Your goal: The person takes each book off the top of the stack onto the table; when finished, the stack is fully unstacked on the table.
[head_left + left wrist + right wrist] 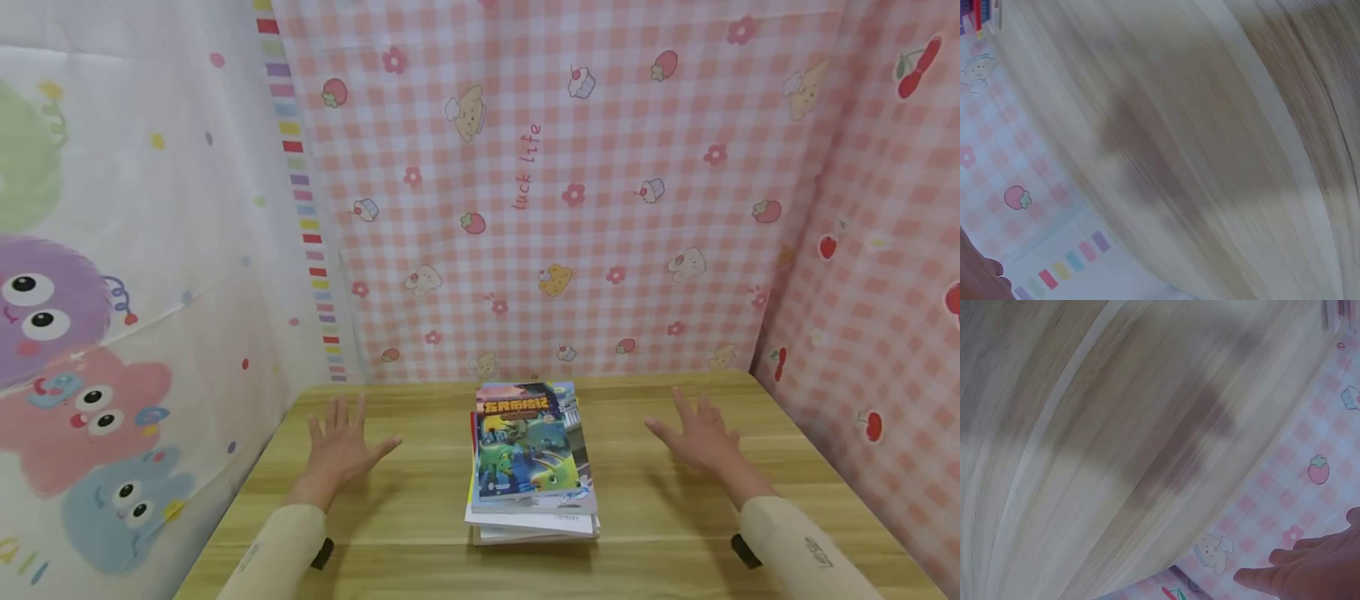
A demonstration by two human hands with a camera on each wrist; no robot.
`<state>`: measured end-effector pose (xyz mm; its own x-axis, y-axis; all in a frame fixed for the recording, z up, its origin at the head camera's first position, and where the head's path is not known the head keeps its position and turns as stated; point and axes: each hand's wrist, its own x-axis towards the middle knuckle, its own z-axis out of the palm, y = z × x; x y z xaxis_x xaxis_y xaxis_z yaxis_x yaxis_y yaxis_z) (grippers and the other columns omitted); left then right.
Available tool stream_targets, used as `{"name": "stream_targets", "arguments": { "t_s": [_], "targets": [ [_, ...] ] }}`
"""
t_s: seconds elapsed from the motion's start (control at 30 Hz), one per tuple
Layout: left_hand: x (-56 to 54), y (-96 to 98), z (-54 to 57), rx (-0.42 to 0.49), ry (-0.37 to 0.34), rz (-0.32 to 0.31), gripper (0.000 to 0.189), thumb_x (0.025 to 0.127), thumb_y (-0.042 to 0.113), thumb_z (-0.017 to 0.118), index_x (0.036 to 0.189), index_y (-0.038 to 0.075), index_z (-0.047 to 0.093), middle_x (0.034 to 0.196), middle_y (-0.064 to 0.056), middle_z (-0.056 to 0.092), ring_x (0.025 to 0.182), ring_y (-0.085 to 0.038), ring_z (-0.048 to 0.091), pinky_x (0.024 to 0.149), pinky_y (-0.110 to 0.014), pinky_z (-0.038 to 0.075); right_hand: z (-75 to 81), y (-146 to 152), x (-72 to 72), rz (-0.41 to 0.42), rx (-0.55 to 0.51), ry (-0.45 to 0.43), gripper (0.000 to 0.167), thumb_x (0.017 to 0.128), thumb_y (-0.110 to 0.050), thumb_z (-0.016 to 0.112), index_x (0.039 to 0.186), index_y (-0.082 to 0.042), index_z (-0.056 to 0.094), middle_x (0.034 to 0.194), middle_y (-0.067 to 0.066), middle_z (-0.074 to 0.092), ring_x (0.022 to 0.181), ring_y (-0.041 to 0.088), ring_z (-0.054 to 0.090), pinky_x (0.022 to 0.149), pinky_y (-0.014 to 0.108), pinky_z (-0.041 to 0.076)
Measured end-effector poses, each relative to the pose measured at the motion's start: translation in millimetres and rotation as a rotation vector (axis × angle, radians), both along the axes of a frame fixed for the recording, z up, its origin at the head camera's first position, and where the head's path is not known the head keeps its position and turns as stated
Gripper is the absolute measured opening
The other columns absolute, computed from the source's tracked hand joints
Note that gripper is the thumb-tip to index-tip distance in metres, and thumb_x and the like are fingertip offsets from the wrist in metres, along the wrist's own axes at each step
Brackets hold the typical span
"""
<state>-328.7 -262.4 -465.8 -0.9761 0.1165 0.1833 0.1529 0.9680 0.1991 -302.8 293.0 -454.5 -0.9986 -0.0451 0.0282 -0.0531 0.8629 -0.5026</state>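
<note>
Yellowish wood grain covers the table (420, 500) beneath both hands. The person's left hand (341, 446) and right hand (701, 439) are spread, fingers apart, each thumb pointing inward; whether either palm touches the wood cannot be told. Between them, well apart from both, lies the stack of books (534, 505), slightly uneven at its edges. Only the head view shows its top book (528, 442) from above, with yellow characters over green dinosaur-like creatures. It alone also shows the white cloth (187, 333) with cartoon creatures to the left hand's left, and the lettering (817, 552) on the right sleeve (798, 537).

Beyond the hands hangs a pink checked cloth (562, 167). The left wrist view catches just some fingertips (985, 275) and a corner of coloured book edges; the right wrist view shows more of its hand's fingers, straight and side-on, and a blurred shadow (1179, 444) on the wood.
</note>
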Motion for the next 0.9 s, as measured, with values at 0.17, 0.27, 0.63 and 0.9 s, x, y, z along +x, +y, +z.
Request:
{"name": "stream_targets", "arguments": {
  "t_s": [0.17, 0.27, 0.63, 0.9],
  "targets": [
    [-4.2, 11.6, 2.9, 0.097, -0.015, -0.02, 0.11, 0.089, 0.076, 0.046, 0.155, -0.006, 0.015, 0.157, -0.036, 0.005, 0.146, -0.05, -0.002, 0.107, -0.074, -0.005, 2.9, -9, 1.2, 0.033, -0.054, -0.012, 0.092, 0.1, -0.061, 0.04, 0.156, 0.004, 0.007, 0.147, 0.05, -0.004, 0.133, 0.068, 0.001, 0.094, 0.086, 0.008],
    [-5.6, 19.3, 3.8, 0.172, -0.026, -0.021, 0.108, 0.09, 0.076, 0.045, 0.156, -0.004, 0.014, 0.158, -0.035, 0.006, 0.146, -0.049, -0.001, 0.108, -0.073, -0.006, 3.6, -16, 2.0, 0.055, -0.132, -0.027, 0.091, 0.101, -0.059, 0.04, 0.156, 0.004, 0.004, 0.149, 0.049, -0.002, 0.135, 0.066, 0.0, 0.1, 0.082, 0.009],
    [-0.8, 50.6, 11.8, 0.519, -0.11, -0.024, 0.097, 0.097, 0.063, 0.047, 0.156, -0.004, 0.01, 0.159, -0.031, 0.012, 0.145, -0.048, 0.01, 0.114, -0.066, 0.007, -7.4, -48, 5.8, 0.037, -0.323, -0.033, 0.083, 0.105, -0.052, 0.038, 0.157, 0.003, 0.006, 0.156, 0.037, 0.008, 0.14, 0.058, 0.008, 0.111, 0.07, 0.01],
    [2.1, 77.5, 9.5, 0.817, -0.162, -0.058, 0.095, 0.095, 0.061, 0.052, 0.156, -0.001, 0.015, 0.157, -0.03, 0.021, 0.143, -0.047, 0.021, 0.114, -0.062, 0.02, -10.5, -64, 11.8, -0.024, -0.372, -0.052, 0.082, 0.103, -0.058, 0.037, 0.158, -0.003, 0.011, 0.157, 0.034, 0.013, 0.136, 0.057, 0.027, 0.109, 0.066, 0.024]
  ]
}}
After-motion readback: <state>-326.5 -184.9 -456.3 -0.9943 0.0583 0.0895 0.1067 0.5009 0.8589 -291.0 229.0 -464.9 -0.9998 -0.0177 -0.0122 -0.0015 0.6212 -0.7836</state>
